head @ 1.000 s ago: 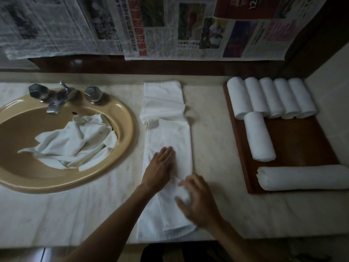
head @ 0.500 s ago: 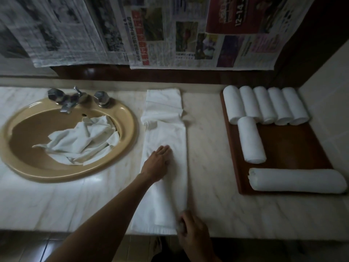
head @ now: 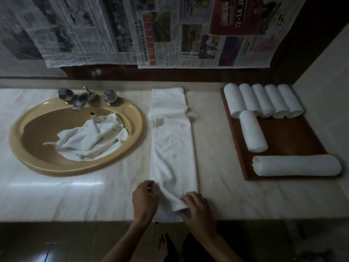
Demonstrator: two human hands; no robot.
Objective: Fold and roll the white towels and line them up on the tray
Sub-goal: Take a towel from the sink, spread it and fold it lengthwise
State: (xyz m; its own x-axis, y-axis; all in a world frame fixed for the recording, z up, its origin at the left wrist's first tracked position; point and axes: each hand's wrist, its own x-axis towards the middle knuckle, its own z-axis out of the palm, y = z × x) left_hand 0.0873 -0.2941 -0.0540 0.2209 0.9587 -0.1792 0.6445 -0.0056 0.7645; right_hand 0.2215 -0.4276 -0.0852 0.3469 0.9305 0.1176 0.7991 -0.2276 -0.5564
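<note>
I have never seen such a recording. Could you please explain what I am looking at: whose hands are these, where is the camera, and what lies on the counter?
There is no machine here. A person wears one camera on the head, which looks down at their own two hands. The left hand and the right hand grip the near end of a long folded towel on the marble counter, seemingly starting to roll it. To the right, a wooden tray holds seven rolled towels. To the left, a tan sink holds crumpled towels below a faucet. Newspapers hang on the wall.
</note>
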